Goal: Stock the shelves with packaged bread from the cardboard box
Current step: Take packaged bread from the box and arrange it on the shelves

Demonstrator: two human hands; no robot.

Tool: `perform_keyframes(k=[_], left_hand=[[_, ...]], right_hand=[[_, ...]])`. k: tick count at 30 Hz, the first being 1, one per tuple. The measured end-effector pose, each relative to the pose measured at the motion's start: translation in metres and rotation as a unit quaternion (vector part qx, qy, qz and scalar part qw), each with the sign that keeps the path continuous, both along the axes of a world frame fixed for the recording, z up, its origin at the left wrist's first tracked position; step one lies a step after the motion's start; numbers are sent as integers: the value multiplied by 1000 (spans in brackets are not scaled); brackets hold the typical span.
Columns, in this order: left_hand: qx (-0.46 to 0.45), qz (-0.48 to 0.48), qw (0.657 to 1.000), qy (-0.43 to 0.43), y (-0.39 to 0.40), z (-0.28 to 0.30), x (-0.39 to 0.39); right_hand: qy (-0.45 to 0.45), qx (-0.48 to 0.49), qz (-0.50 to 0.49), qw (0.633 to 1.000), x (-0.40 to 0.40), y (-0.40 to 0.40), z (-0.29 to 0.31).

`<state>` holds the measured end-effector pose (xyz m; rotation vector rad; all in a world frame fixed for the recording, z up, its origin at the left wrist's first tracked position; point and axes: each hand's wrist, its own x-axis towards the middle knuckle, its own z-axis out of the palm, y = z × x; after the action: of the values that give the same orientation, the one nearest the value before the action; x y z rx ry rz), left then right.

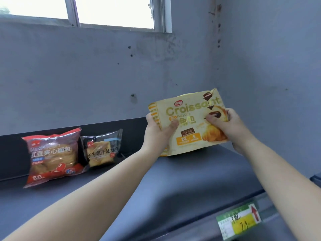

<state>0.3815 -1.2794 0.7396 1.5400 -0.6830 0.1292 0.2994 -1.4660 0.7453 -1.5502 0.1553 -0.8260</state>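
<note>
Head view: both hands hold a croissant pack (188,122) upright over the shelf (182,180).
The left hand (157,129) pinches its left edge, the right hand (225,124) its right edge, thumbs in front; its bottom edge sits at the shelf's back right, well apart from the red bread bag (52,155).

1. Your shelf (182,185) runs left to right in front of you, its back panel against the wall (104,75).
2. Red bean bread pack (52,155) stands at the far left, leaning on the back panel.
3. Toast pack (102,150) stands just right of it, touching or nearly so.
4. Croissant bag (189,122) is well right of both, near the corner, upright, between your left hand (158,129) and right hand (231,126).
5. Price tag (239,221) sits on the shelf's front edge, lower right.
6. Window (112,11) is above, behind the shelf.
</note>
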Motion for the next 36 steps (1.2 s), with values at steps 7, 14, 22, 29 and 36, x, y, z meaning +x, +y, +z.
perform_keyframes(k=[7, 14, 22, 29, 36], left_hand=[[186, 66, 980, 15, -7, -19, 22], [256, 17, 965, 53, 1, -24, 30], [315, 40, 948, -31, -20, -15, 24], [298, 58, 953, 3, -31, -20, 28], [232, 180, 953, -73, -17, -13, 22]], right_hand=[[197, -119, 21, 973, 29, -21, -34], [315, -244, 91, 913, 25, -40, -33], [244, -182, 48, 951, 26, -67, -23], [242, -174, 60, 953, 35, -68, -27], [212, -285, -141, 924, 32, -62, -27]])
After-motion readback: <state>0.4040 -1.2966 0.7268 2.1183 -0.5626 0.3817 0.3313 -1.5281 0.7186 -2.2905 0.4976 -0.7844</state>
